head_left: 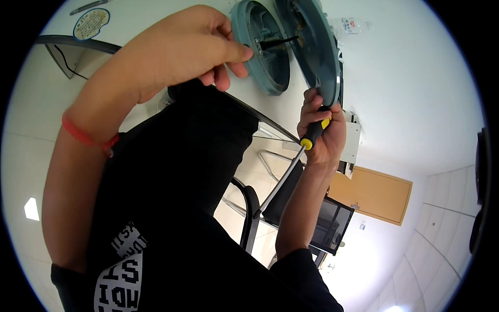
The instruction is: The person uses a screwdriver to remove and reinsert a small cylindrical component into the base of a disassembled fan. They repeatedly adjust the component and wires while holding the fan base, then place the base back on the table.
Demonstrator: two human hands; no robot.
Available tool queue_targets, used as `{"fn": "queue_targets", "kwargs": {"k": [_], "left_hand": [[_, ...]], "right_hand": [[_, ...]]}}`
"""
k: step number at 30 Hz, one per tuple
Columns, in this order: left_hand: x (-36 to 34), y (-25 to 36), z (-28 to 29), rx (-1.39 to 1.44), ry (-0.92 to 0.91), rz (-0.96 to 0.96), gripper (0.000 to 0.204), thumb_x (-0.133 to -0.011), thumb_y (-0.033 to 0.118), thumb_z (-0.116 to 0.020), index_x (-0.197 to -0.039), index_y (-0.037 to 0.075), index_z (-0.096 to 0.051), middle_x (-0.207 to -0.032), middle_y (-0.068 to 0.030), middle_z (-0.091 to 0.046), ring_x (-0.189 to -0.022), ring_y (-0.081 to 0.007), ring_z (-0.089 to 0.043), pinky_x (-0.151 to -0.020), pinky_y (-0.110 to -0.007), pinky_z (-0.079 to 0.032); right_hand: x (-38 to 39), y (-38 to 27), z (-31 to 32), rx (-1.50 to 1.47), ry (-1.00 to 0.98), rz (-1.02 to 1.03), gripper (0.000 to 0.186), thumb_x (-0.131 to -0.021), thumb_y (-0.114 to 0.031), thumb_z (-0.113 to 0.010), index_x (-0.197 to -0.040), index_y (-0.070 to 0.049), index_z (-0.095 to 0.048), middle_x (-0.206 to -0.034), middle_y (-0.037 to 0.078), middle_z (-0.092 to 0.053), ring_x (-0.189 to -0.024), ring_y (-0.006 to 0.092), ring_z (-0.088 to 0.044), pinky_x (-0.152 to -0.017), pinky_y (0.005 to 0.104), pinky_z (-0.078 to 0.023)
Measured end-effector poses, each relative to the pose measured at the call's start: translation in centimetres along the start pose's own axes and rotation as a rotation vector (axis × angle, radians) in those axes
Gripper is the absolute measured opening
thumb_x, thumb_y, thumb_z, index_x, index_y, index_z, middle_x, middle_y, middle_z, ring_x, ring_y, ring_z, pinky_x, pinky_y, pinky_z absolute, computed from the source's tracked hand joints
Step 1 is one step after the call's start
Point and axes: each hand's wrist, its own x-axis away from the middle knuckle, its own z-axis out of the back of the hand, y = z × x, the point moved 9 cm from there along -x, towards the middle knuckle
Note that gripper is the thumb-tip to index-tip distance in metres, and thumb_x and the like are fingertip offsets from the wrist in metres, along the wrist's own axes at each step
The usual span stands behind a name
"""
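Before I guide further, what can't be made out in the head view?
In the head view:
Right casing half: top cut off by the upper edge.
Screwdriver: handle partly covered by the right hand; tip too small to make out.
Left casing half: outer back hidden by its own body.

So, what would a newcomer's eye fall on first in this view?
Probably the two hollow grey-green shells at upper centre, with a dark cable spanning the gap between them. Next, the black-and-yellow screwdriver in the right grip, just below the right-hand shell, its shaft slanting down and left. The bright red wristband at picture left also stands out.
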Motion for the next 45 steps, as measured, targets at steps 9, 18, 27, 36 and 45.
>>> {"fn": "queue_targets", "kwargs": {"k": [9,18,27,36,45], "left_hand": [[2.6,1.9,1.5,-0.46,0.256,-0.117,0.026,-0.092,0.016,-0.067,-0.105,-0.006,-0.063,-0.08,-0.0123,-0.068,-0.06,-0.0162,-0.063,-0.06,-0.029,-0.051],[5.4,7.1,2.2,-0.811,0.623,-0.631,0.018,-0.083,0.009,-0.07,-0.097,-0.002,-0.068,-0.089,-0.0118,-0.066,-0.086,-0.0255,-0.063,-0.075,-0.035,-0.051],[-4.3,15.0,0.1,-0.889,0.33,-0.729,0.037,-0.087,0.028,-0.066,-0.091,-0.009,-0.066,-0.093,-0.0297,-0.067,-0.073,-0.0407,-0.065,-0.067,-0.043,-0.053],[-7.8,12.9,-1.4,-0.974,0.021,-0.528,0.043,-0.073,0.035,-0.07,-0.079,-0.007,-0.071,-0.08,-0.0298,-0.067,-0.079,-0.0417,-0.068,-0.074,-0.047,-0.055],[-8.7,13.1,-2.1,-0.99,0.173,-0.592,0.048,-0.069,0.037,-0.07,-0.073,-0.011,-0.07,-0.067,-0.0285,-0.066,-0.067,-0.0376,-0.07,-0.068,-0.043,-0.057]], "right_hand": [[0.6,0.3,0.8,0.115,0.043,-0.014,0.027,-0.092,-0.006,-0.049,-0.109,0.014,-0.048,-0.105,0.019,-0.058,-0.085,0.0307,-0.069,-0.062,0.0256,-0.063],[1.6,0.6,2.5,0.18,0.161,0.011,0.034,-0.091,-0.011,-0.05,-0.111,0.016,-0.054,-0.098,0.028,-0.067,-0.076,0.0346,-0.069,-0.052,0.0262,-0.057],[1.7,-0.2,3.7,0.26,0.237,0.023,0.032,-0.088,-0.009,-0.054,-0.11,0.015,-0.052,-0.097,0.027,-0.066,-0.078,0.0401,-0.07,-0.048,0.0273,-0.056],[1.0,-1.0,4.8,0.244,0.192,-0.031,0.032,-0.089,-0.011,-0.056,-0.11,0.012,-0.053,-0.097,0.025,-0.065,-0.078,0.0393,-0.07,-0.048,0.0276,-0.056],[0.8,-1.4,4.1,0.249,0.066,-0.053,0.037,-0.091,-0.01,-0.055,-0.122,0.011,-0.05,-0.106,0.023,-0.064,-0.079,0.03,-0.067,-0.057,0.0282,-0.059]]}}
